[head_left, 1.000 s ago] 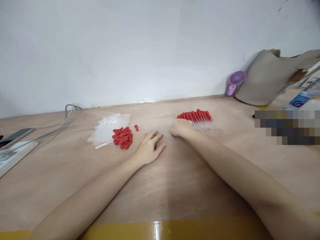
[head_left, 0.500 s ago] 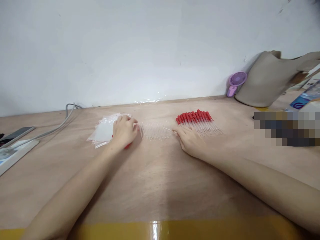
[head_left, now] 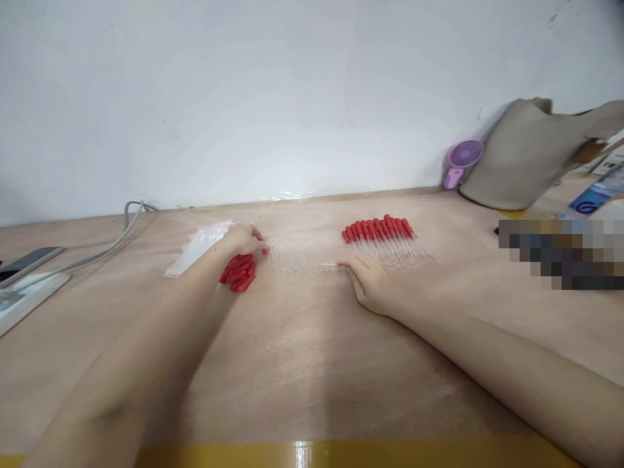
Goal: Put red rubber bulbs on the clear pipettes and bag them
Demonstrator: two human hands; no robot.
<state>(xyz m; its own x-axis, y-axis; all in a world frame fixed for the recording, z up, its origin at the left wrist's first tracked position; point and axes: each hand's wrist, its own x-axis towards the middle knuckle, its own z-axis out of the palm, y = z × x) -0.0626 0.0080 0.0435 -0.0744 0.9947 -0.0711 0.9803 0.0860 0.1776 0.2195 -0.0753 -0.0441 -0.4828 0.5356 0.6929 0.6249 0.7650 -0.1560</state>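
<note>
My left hand (head_left: 246, 238) is closed in a pinch, with a red rubber bulb (head_left: 264, 250) at its fingertips. Just below it lies a pile of loose red rubber bulbs (head_left: 238, 272). Between my hands, thin clear dropper tubes (head_left: 295, 255) lie side by side in a row. My right hand (head_left: 369, 283) grips one clear dropper tube (head_left: 331, 264), whose tip points left over the row's right end. Behind that hand is a row of droppers with red bulbs (head_left: 377, 229) on their far ends. Clear plastic bags (head_left: 197, 250) lie partly behind my left arm.
At the right, a purple hand fan (head_left: 463, 159) leans by a grey-beige bag (head_left: 514, 156), with a plastic bottle (head_left: 592, 198) beyond. On the left are a cable (head_left: 110, 251), a phone-like dark slab (head_left: 36, 263) and a white-edged object (head_left: 41, 292). A wall stands behind the table.
My left hand has lifted off the bulb pile with a red bulb, uncovering the pile. The tube in my right hand has dipped to lie nearly level.
</note>
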